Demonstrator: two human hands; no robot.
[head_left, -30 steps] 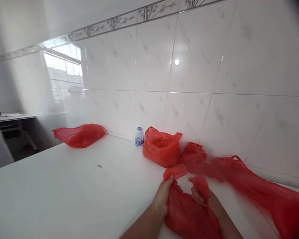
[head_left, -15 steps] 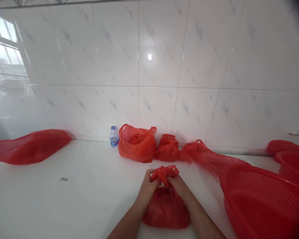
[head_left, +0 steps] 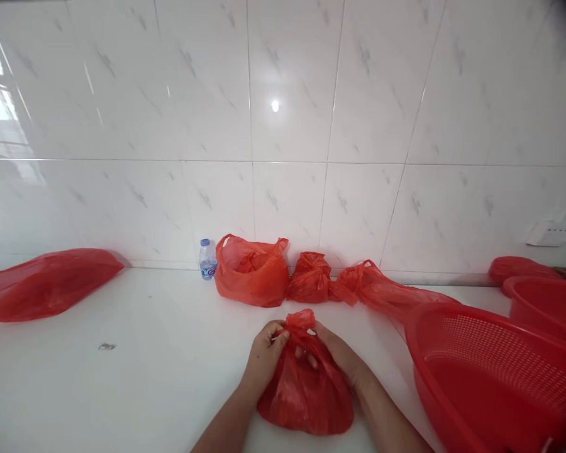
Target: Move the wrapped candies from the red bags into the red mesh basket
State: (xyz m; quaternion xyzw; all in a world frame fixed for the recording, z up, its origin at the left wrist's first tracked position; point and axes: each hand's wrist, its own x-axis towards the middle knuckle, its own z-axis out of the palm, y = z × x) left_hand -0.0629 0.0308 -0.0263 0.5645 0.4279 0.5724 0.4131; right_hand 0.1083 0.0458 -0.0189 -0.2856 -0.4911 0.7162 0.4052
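Observation:
A red plastic bag (head_left: 306, 402) with a rounded, filled bottom rests on the white table in front of me. What it contains is hidden. My left hand (head_left: 266, 352) pinches the gathered top of this bag from the left, thumb pressed on the plastic. On the other side my right hand (head_left: 332, 346) has its fingers behind and under the bag's neck; they show partly through the thin red film. A loop of the bag's handle stands up between both hands.
Along the tiled wall are a small water bottle (head_left: 207, 259), a full red bag (head_left: 252, 277), a smaller bunched bag (head_left: 310, 278) and a stretched-out bag (head_left: 396, 294). A big red basket (head_left: 481, 371) stands at right, another basin (head_left: 551, 305) behind it. A puffed bag (head_left: 51, 283) lies left.
The view has swung right, bringing the basket into sight. The two separate handle ends have come together at the bag's neck, and the hands have shifted their grip there.

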